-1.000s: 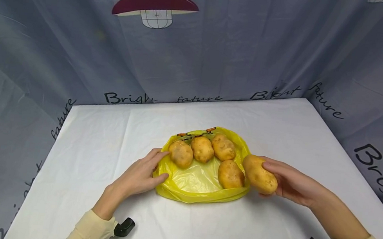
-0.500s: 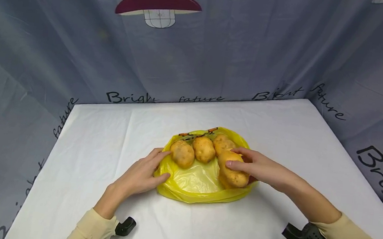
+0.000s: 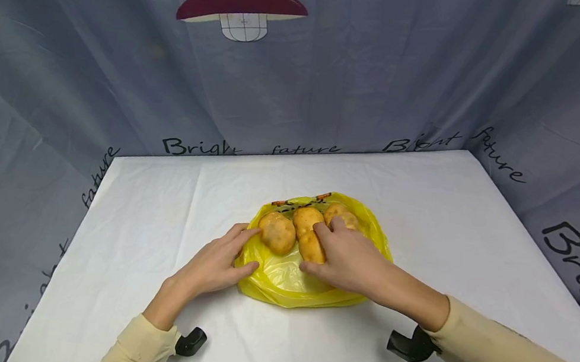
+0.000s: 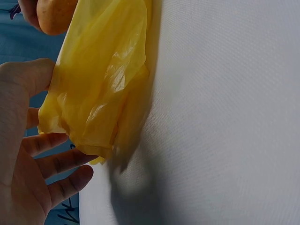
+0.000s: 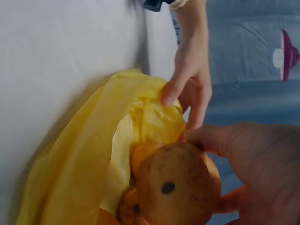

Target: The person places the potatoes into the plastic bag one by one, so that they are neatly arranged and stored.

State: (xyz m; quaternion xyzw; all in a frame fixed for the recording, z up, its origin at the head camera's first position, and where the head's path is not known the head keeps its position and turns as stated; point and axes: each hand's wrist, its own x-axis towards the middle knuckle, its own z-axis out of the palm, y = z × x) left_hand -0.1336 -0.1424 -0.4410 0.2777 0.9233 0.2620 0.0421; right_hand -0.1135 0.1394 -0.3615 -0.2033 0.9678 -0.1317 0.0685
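My right hand (image 3: 353, 263) grips a yellow-brown potato (image 3: 311, 248) over the yellow plastic bag (image 3: 284, 298). In the right wrist view, the held potato (image 5: 180, 190) has a dark spot facing the camera, and the thumb lies along its edge. Potatoes sit in the bag, among them one at the left (image 3: 277, 233), a middle one (image 3: 307, 219) and one at the back right (image 3: 336, 211); the right hand hides part of the bag's interior. Against the bag's left side rests my left hand (image 3: 213, 262), fingers spread in the left wrist view and touching the plastic.
A white cloth covers the table (image 3: 152, 207) beneath the bag. Behind it hangs a grey-blue curtain (image 3: 378, 65) with printed lettering and a red lamp print. Each wrist carries a black camera mount, such as the left one (image 3: 191, 342).
The right hand has brought its potato leftward, from beyond the bag's right rim to over the bag's middle. The left hand has kept its place at the left rim.
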